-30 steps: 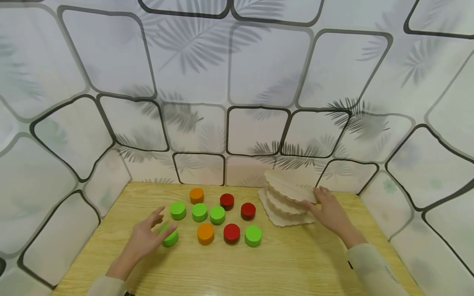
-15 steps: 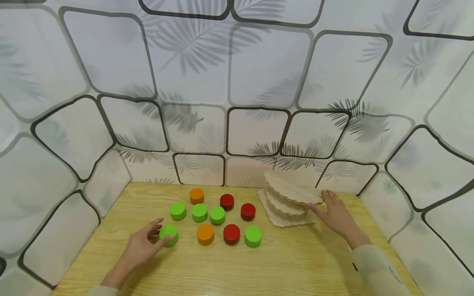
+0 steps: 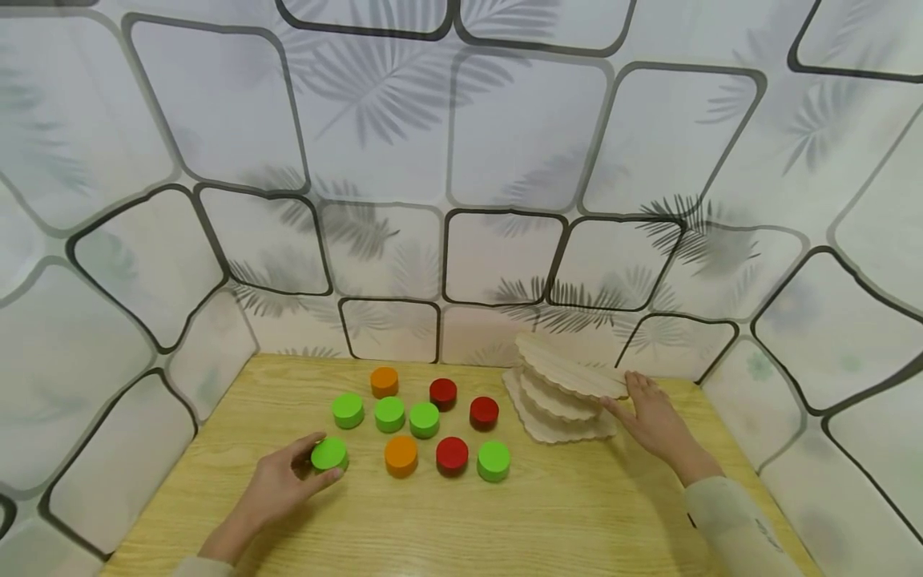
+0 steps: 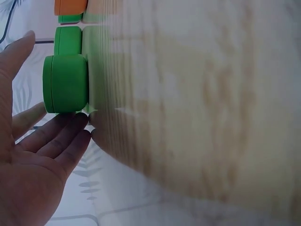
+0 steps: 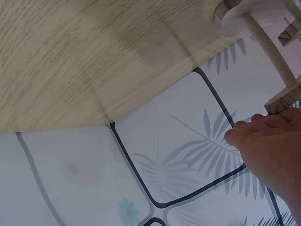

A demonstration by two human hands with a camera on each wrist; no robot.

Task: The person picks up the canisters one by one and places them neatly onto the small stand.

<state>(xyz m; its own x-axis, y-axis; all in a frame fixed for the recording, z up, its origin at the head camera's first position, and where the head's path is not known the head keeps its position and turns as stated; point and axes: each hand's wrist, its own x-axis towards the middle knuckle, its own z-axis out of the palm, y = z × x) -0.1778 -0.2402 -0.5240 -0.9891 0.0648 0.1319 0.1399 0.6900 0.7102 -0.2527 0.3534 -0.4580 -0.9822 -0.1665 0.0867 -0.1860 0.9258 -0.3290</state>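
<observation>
My left hand (image 3: pixel 281 481) is at a short green cylinder (image 3: pixel 329 454) at the left front of the group. In the left wrist view its fingers reach that green cylinder (image 4: pixel 66 84), which has a seam near its top, while the thumb stands apart from it. My right hand (image 3: pixel 656 417) holds the right end of the top tier of a pale wooden tiered stand (image 3: pixel 555 369), thumb at the front edge and fingers at the far side. Seen from the right wrist, the right hand (image 5: pixel 268 141) meets the edge of the wooden stand (image 5: pixel 270 47), whose tiers are joined by a dowel.
Several more green cylinders (image 3: pixel 493 461), an orange cylinder (image 3: pixel 401 456) and a red cylinder (image 3: pixel 452 456) stand on the wood-grain table (image 3: pixel 433 529), with other red and orange ones behind. A patterned wall covering (image 3: pixel 505 256) encloses the back and sides.
My left hand has lowered and its thumb has come to the near side of the green cylinder. My right hand has shifted slightly right and down along the stand's top tier.
</observation>
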